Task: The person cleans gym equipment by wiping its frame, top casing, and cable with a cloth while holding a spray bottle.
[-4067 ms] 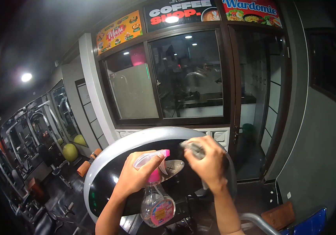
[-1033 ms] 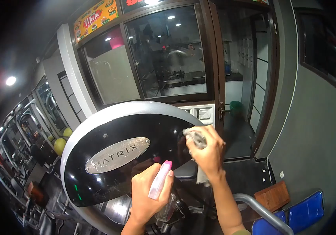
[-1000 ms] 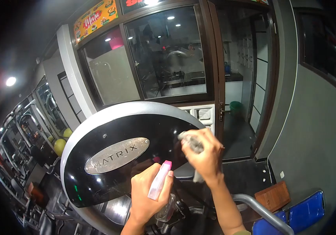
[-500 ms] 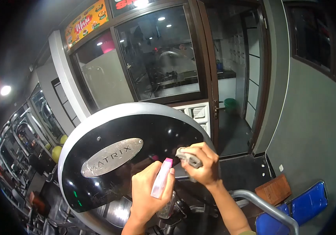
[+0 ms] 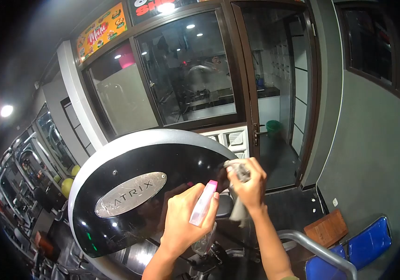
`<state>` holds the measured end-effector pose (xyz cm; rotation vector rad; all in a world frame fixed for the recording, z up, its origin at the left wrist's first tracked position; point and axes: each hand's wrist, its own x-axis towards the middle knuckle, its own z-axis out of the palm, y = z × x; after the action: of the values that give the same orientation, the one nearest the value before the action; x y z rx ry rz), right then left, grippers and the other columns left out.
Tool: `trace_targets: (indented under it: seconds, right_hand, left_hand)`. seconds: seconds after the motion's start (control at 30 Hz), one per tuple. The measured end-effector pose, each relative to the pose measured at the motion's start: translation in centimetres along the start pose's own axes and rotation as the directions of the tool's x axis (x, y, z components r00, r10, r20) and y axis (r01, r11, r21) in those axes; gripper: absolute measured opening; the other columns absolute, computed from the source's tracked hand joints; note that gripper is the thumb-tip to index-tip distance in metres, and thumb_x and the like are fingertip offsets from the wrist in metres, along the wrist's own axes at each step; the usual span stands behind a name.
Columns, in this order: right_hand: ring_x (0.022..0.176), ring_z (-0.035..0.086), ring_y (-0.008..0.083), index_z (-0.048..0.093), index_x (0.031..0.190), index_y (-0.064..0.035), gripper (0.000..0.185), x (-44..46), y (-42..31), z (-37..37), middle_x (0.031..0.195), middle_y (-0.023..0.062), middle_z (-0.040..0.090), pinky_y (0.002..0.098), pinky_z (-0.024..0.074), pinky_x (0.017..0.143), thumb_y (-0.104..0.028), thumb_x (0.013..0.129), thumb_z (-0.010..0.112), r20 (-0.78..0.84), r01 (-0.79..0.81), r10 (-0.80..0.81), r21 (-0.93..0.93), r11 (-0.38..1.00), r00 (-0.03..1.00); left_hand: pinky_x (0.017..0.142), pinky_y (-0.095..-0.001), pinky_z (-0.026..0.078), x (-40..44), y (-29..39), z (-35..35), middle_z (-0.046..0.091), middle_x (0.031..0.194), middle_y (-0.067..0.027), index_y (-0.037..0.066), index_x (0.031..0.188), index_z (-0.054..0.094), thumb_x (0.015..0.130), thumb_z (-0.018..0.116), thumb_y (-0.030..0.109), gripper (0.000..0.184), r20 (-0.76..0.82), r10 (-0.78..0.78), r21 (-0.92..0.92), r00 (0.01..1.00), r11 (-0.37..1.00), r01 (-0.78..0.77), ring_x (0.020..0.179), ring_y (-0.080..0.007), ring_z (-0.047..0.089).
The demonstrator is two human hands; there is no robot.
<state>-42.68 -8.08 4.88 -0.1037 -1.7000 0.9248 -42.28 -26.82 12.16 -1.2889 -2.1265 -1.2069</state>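
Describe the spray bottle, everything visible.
The spray bottle has a whitish, translucent plastic-looking head, a pink nozzle end pointing away from the wearer, and a clear body, mostly hidden. The left hand wraps the head from behind, holding it before the black panel. Fill level and trigger state can't be told.

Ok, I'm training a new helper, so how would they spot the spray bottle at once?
Start at the big rounded black panel with the silver MATRIX badge. By its lower right edge, the left hand grips the spray bottle. Its bright pink tip and pale head set it apart from the grey cloth in the right hand.
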Motion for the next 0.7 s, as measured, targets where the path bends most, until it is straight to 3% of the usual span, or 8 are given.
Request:
trace_targets:
  seconds: [0.1,0.17,0.3,0.37,0.43,0.57,0.6,0.7]
  right_hand:
    - [0.078,0.070,0.0306,0.071,0.095,-0.0056,0.016,1.0,2.2,0.5,0.088,0.0114,0.068,0.0392,0.0545,0.070,-0.013,0.081,0.075,-0.018,-0.186,0.188,0.070,0.980,0.982]
    - [0.080,0.070,0.0307,0.072,0.096,-0.0067,0.017,1.9,-0.1,0.9,0.090,0.0110,0.069,0.0395,0.0548,0.071,-0.014,0.082,0.075,-0.026,-0.046,0.047,0.003,0.999,0.999]
    - [0.081,0.070,0.0320,0.073,0.098,-0.0134,0.020,3.4,-3.2,2.0,0.092,0.0092,0.068,0.0400,0.0556,0.072,-0.022,0.081,0.077,0.122,0.131,-0.147,0.129,0.983,0.981]
    - [0.078,0.071,0.0261,0.075,0.095,-0.0048,0.018,4.3,-2.5,1.4,0.087,0.0112,0.070,0.0348,0.0553,0.071,-0.015,0.081,0.078,0.139,0.060,-0.077,0.121,0.991,0.987]
    - [0.077,0.071,0.0251,0.074,0.095,-0.0029,0.018,5.1,0.0,1.3,0.086,0.0122,0.071,0.0349,0.0550,0.070,-0.015,0.082,0.078,0.135,-0.103,0.102,0.002,0.995,0.986]
    - [0.077,0.071,0.0241,0.074,0.095,-0.0040,0.018,7.0,-0.7,3.0,0.090,0.0109,0.072,0.0353,0.0546,0.069,-0.017,0.083,0.077,0.110,0.126,-0.129,0.036,0.991,0.986]
    - [0.086,0.071,0.0323,0.073,0.094,-0.0077,0.017,7.3,-2.2,3.6,0.092,0.0125,0.070,0.0406,0.0550,0.075,-0.018,0.081,0.077,0.181,0.029,-0.066,0.201,0.979,0.981]
    - [0.083,0.071,0.0330,0.073,0.093,-0.0087,0.016,8.8,-3.2,5.0,0.090,0.0124,0.070,0.0418,0.0546,0.072,-0.018,0.081,0.077,0.200,0.191,-0.239,0.232,0.954,0.950]
  left_hand:
    - [0.049,-0.0306,0.043,0.7,0.2,0.1,0.058,0.058,-0.0082,0.000,0.075,0.059,0.093,0.068,0.011,0.022,0.002,0.076,0.053,0.997,0.996,-0.076,0.048,-0.0164,0.058]
    - [0.049,-0.0303,0.043,0.9,0.2,0.1,0.058,0.057,-0.0084,0.000,0.076,0.061,0.092,0.068,0.012,0.021,0.031,0.056,0.031,0.998,0.998,-0.057,0.047,-0.0164,0.059]
    - [0.049,-0.0293,0.044,1.4,-0.2,0.4,0.059,0.057,-0.0089,-0.001,0.076,0.062,0.092,0.068,0.012,0.022,0.039,0.032,0.007,0.999,0.999,-0.032,0.047,-0.0163,0.060]
    - [0.049,-0.0291,0.044,1.3,-0.4,0.6,0.060,0.057,-0.0090,-0.001,0.075,0.061,0.092,0.068,0.011,0.022,0.016,-0.002,-0.023,1.000,1.000,0.002,0.047,-0.0163,0.060]
    - [0.049,-0.0289,0.044,1.3,-0.5,0.7,0.060,0.057,-0.0087,-0.001,0.074,0.061,0.092,0.068,0.011,0.023,-0.002,-0.027,-0.036,1.000,0.999,0.027,0.048,-0.0161,0.060]
    - [0.049,-0.0286,0.044,1.7,-0.3,0.8,0.060,0.057,-0.0078,-0.001,0.073,0.059,0.093,0.068,0.010,0.025,-0.017,0.018,0.048,1.000,0.999,-0.017,0.048,-0.0154,0.061]
    - [0.048,-0.0284,0.044,1.8,-0.3,0.9,0.060,0.057,-0.0076,-0.001,0.073,0.059,0.093,0.068,0.010,0.025,-0.017,0.042,0.084,0.999,0.996,-0.041,0.048,-0.0153,0.061]
    - [0.048,-0.0289,0.043,1.6,-0.8,1.1,0.060,0.056,-0.0080,0.000,0.072,0.058,0.093,0.068,0.010,0.026,-0.005,0.008,0.083,1.000,0.997,-0.008,0.048,-0.0161,0.061]
